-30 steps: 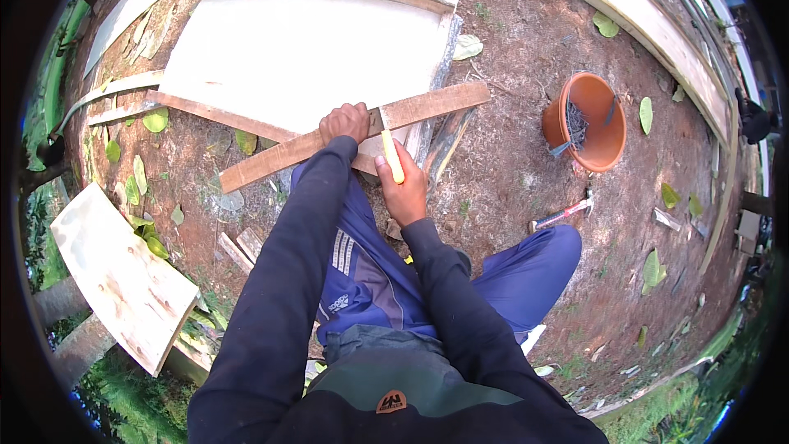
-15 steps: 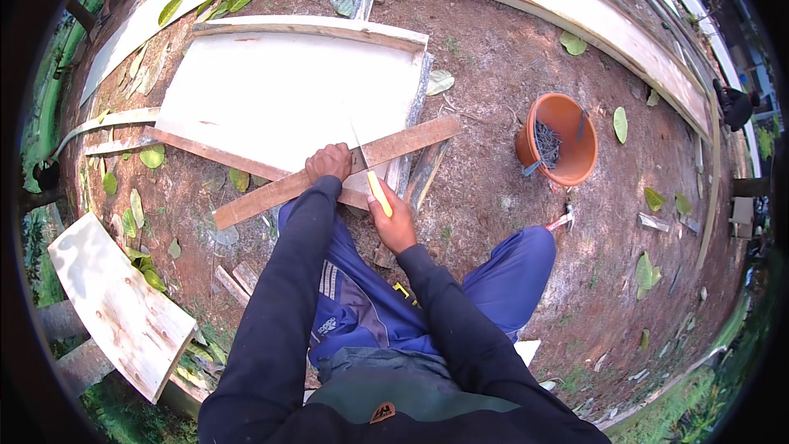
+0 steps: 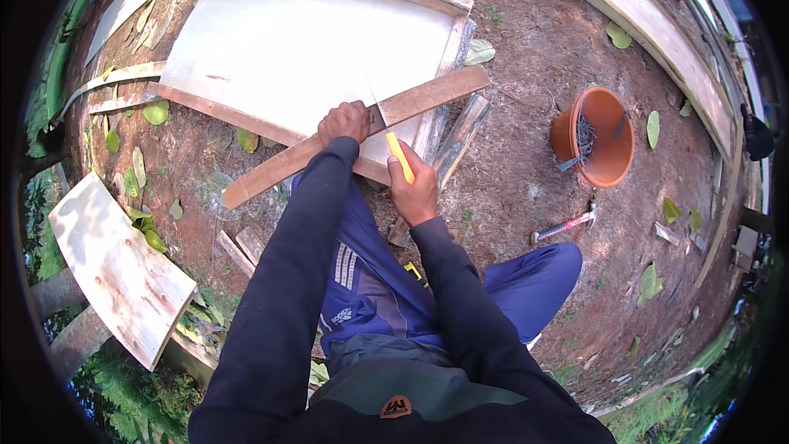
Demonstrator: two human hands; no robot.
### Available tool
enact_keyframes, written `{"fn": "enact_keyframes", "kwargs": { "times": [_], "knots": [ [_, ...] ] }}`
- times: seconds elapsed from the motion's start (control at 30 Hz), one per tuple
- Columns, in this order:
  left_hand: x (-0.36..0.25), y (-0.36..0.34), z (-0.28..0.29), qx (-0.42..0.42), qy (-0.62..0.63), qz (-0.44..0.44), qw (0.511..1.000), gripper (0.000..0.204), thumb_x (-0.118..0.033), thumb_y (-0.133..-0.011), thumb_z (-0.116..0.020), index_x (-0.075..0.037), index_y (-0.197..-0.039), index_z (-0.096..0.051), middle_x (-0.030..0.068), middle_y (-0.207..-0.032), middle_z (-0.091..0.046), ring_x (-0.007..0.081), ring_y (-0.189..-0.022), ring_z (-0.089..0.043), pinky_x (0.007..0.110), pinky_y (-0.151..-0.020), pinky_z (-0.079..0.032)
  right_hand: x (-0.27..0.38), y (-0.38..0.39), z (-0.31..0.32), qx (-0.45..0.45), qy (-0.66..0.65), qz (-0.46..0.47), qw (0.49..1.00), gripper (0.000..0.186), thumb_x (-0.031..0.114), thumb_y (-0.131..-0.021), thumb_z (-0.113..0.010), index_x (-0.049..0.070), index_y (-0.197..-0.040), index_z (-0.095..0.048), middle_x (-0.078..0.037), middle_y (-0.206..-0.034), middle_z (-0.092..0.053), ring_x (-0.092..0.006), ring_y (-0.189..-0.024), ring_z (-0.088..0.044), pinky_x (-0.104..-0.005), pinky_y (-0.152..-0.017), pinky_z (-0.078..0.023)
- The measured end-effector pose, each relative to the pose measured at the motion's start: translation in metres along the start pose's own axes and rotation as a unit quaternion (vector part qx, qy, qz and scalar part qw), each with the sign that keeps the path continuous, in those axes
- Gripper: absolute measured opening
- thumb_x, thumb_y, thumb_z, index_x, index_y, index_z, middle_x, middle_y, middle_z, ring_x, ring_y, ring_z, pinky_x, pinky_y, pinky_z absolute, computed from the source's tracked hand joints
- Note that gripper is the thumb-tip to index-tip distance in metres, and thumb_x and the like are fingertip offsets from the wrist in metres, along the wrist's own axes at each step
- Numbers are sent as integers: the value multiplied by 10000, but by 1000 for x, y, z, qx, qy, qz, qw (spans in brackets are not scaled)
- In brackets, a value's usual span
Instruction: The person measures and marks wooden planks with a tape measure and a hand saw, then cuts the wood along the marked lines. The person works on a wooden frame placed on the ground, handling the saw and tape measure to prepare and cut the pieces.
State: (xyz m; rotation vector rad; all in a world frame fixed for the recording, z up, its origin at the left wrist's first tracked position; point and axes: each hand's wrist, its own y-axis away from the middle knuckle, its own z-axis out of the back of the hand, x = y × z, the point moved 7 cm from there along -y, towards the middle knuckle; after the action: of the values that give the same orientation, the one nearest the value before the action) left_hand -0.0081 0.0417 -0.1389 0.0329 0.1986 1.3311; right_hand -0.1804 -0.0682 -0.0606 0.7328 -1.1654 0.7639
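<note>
A brown wooden batten (image 3: 436, 97) lies slantwise over the near edge of a white panel with a wooden frame (image 3: 279, 41). My left hand (image 3: 344, 122) is closed over the batten and presses it against the frame. In my right hand (image 3: 415, 187) is the yellow handle of a handsaw (image 3: 399, 156). Its thin blade crosses the batten just right of my left hand and points away over the panel. How deep the blade sits in the wood, I cannot tell.
An orange bucket (image 3: 615, 156) holding nails stands to the right, tipped toward me. A hammer (image 3: 565, 225) lies on the soil beside my right knee. At left is a pale board (image 3: 123, 271). Long planks (image 3: 633, 16) stretch along the far right, and leaves are scattered about.
The whole view has shifted, and the hammer now shows fully beside my knee. The saw handle has drawn slightly back from the batten, toward me. My left hand keeps its hold on the batten.
</note>
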Motion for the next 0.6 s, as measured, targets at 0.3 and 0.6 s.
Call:
{"fn": "enact_keyframes", "kwargs": {
  "times": [0.3, 0.6],
  "knots": [
    [0, 2, 0, 29, 18, -7, 999, 392, -320, -991, -457, -51, -928, -735, 226, -974, -748, 443, -933, -726, 529, -858, -579, 8, 171, 114, 52, 14, -109, 993, 462, 95, -907, -602, -67, -1339, -631, -238, -1097, -749, -336, -1052, -744, -411, -1159, -380],
    [-4, -6, 9, -41, 56, 27, 997, 241, -267, -934, -604, -92, -793, -690, 168, -781, -733, 373, -756, -743, 503, -689, -597, -17, -6, 5, -15, 23, 78, 997, 399, 157, -951, -633, -35, -1300, -657, -292, -1050, -725, -404, -919, -747, -416, -787, -570]
  ]
}}
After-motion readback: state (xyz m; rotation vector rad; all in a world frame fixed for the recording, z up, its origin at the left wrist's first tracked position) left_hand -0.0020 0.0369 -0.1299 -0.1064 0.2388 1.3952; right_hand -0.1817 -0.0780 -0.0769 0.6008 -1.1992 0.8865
